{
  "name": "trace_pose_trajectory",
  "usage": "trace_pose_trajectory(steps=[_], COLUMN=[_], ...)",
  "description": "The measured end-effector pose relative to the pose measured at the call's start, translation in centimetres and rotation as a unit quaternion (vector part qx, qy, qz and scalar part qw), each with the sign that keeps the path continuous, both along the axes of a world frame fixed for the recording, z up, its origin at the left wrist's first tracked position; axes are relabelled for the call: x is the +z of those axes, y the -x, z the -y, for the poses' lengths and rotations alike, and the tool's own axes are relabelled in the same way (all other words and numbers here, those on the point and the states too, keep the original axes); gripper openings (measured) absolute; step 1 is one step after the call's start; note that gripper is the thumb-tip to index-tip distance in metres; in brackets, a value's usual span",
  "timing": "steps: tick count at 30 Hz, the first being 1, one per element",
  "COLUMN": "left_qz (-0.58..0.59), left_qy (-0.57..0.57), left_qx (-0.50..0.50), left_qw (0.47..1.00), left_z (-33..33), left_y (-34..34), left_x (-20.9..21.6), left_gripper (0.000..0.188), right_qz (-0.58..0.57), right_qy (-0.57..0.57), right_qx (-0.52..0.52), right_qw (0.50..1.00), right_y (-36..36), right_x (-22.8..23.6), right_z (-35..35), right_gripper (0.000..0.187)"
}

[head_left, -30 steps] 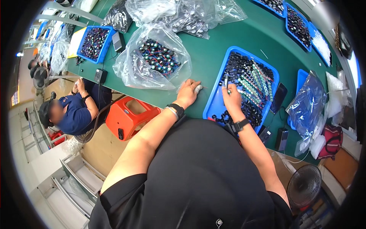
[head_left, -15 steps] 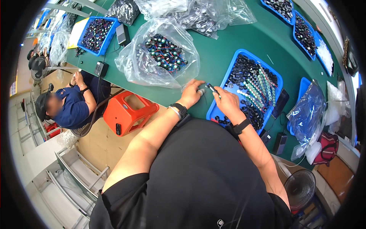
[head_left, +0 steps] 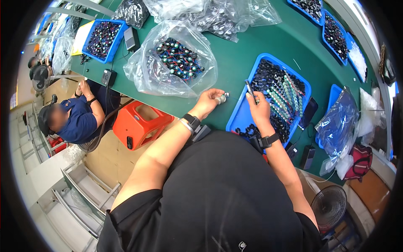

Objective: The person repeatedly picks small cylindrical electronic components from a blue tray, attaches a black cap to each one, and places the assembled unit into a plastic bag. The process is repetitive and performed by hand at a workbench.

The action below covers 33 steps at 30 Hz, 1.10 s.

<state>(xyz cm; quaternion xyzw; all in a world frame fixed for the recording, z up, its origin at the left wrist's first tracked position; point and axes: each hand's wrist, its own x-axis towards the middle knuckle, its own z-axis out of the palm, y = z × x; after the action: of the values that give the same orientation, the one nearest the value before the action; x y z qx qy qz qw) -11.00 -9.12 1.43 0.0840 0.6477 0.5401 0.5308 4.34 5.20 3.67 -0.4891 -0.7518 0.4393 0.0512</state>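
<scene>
My left hand (head_left: 210, 102) is over the green table with its thumb and fingers pinched on a small round part (head_left: 227, 95) that has a shiny top. To the right, my right hand (head_left: 261, 110) grips a dark pen-shaped tool (head_left: 249, 89), which tilts up and away from the fingertips. That hand is over a blue tray (head_left: 238, 112) holding loose black round parts (head_left: 268, 70) and rows of pale green strips (head_left: 282, 98). Beyond my left hand lies an open clear plastic bag (head_left: 145, 77) with small wired parts (head_left: 180, 59) in it.
A second blue tray (head_left: 121, 33) with wired parts stands at the far left. More clear bags (head_left: 222, 21) lie along the back, and further trays (head_left: 334, 40) at the far right. A red stool (head_left: 136, 126) and a seated person (head_left: 79, 113) are left of the table.
My right hand has moved right and turned upward with the tool, away from my left hand and over the tray. My left hand stays nearly in place with the small part.
</scene>
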Motion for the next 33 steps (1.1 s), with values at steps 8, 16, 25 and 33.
trace_pose_trajectory(steps=[8,16,25,33], left_qz=[-0.029,-0.136,-0.335,-0.494], left_qy=[0.0,-0.055,0.056,0.025], left_qx=[-0.039,-0.117,-0.182,-0.155], left_qw=[0.999,0.982,0.923,0.855], left_z=[-1.1,-1.4,-0.9,-1.6], left_y=[-0.6,-1.5,-1.2,-1.8], left_x=[-0.5,1.7,0.5,-2.4], left_gripper=[0.028,0.042,0.049,0.036], right_qz=[0.015,-0.024,-0.114,-0.162], right_qy=[-0.261,0.046,0.335,0.36], right_qx=[0.043,0.167,0.005,0.003], right_qw=[0.964,0.985,0.935,0.919], right_y=[-2.7,1.7,0.2,-0.2], right_x=[-0.1,2.3,-0.3,2.2], right_z=[-0.9,0.7,0.0,0.3], right_gripper=[0.025,0.025,0.016,0.017])
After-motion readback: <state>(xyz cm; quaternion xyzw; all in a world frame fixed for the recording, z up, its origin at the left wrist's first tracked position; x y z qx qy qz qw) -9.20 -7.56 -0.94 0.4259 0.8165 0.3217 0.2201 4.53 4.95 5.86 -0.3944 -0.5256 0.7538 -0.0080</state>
